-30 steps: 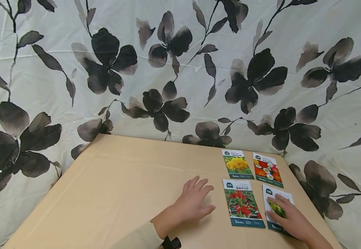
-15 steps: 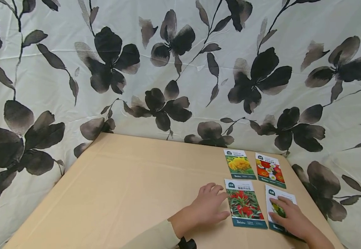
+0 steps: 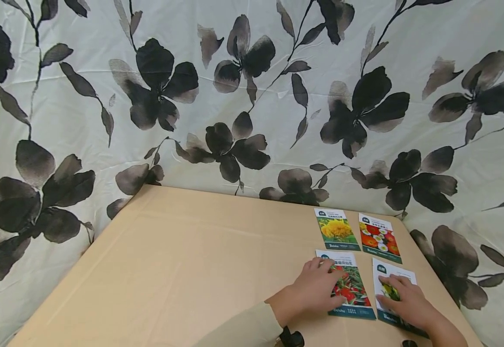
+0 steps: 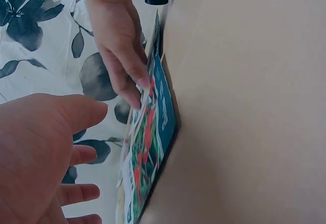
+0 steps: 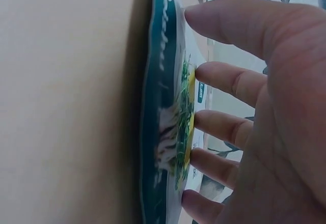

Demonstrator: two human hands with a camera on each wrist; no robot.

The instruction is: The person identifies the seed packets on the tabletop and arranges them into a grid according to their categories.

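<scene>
My left hand is over the seed packet with red flowers, covering its left side. In the left wrist view its spread fingers stand apart from that packet's surface. To the right, my right hand rests on a seed packet with a yellow picture. Its fingertips touch the packet's face in the right wrist view, where the packet lies flat with a teal bottom band. Behind them lie a packet with yellow flowers and one with red and white flowers.
The packets lie in two rows at the right end of a tan table. A white cloth with dark printed flowers hangs behind the table. A dark band is on the left wrist.
My left hand has moved right from the bare table onto the packet with red flowers. The right hand stays on its packet. The head view has shifted slightly.
</scene>
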